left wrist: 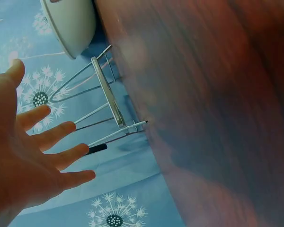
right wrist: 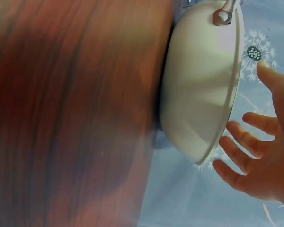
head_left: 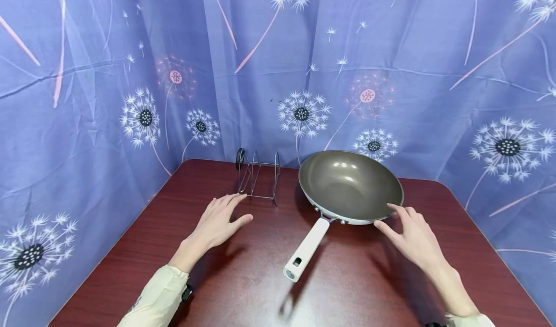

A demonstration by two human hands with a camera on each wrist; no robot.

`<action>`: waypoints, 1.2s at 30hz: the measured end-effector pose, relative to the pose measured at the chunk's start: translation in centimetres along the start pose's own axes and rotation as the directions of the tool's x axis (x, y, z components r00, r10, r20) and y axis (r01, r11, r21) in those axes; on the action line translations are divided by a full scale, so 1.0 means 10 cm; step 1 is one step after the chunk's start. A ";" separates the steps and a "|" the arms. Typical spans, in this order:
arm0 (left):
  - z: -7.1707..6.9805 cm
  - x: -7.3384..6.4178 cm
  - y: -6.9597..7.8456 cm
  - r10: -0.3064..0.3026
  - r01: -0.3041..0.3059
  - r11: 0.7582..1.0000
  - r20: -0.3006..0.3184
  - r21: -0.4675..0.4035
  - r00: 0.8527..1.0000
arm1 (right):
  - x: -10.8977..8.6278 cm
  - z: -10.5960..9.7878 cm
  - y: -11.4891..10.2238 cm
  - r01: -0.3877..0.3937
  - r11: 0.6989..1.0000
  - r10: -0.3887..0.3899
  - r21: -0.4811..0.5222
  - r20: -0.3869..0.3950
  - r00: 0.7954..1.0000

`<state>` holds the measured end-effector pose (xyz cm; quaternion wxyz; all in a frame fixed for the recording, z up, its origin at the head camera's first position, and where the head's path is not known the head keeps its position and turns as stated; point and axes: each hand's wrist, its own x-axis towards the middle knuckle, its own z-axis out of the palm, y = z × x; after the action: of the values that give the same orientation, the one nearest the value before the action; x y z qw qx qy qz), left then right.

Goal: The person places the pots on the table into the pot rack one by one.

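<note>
A wok with a dark inside, a pale outer wall and a white handle rests on the table right of centre, its handle angled toward the front left. My right hand is at its near right rim, fingers spread and relaxed. The right wrist view shows that hand beside the wok's pale wall, holding nothing. To the left, my left hand reaches out palm down with loose, spread fingers, just in front of a small metal wire rack. In the left wrist view the rack appears beyond the fingertips.
The dark red wooden table has rounded far corners. Blue curtains with a dandelion print hang behind it and along its sides. A round black piece sits on the rack's left end.
</note>
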<state>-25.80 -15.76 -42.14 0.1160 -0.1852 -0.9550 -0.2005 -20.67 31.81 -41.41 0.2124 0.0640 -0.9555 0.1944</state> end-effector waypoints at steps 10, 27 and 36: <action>0.02 0.00 0.07 -0.035 0.034 0.990 -0.004 -0.136 0.999 | 0.03 -0.01 -0.19 -0.021 0.991 0.017 0.135 0.032 0.999; 0.09 -0.05 0.25 -0.034 0.076 0.888 0.100 -0.454 0.994 | 0.07 0.04 -0.51 -0.036 0.972 0.012 0.234 0.105 0.994; 0.17 -0.05 0.39 0.036 0.058 0.821 0.152 -0.568 0.988 | 0.10 0.08 -0.69 -0.072 0.939 0.009 0.336 0.185 0.983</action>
<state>-24.04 -11.84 -42.49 -0.0211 -0.2208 -0.8584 -0.4626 -20.43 25.08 -39.31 0.1065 0.0973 -0.9237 0.3548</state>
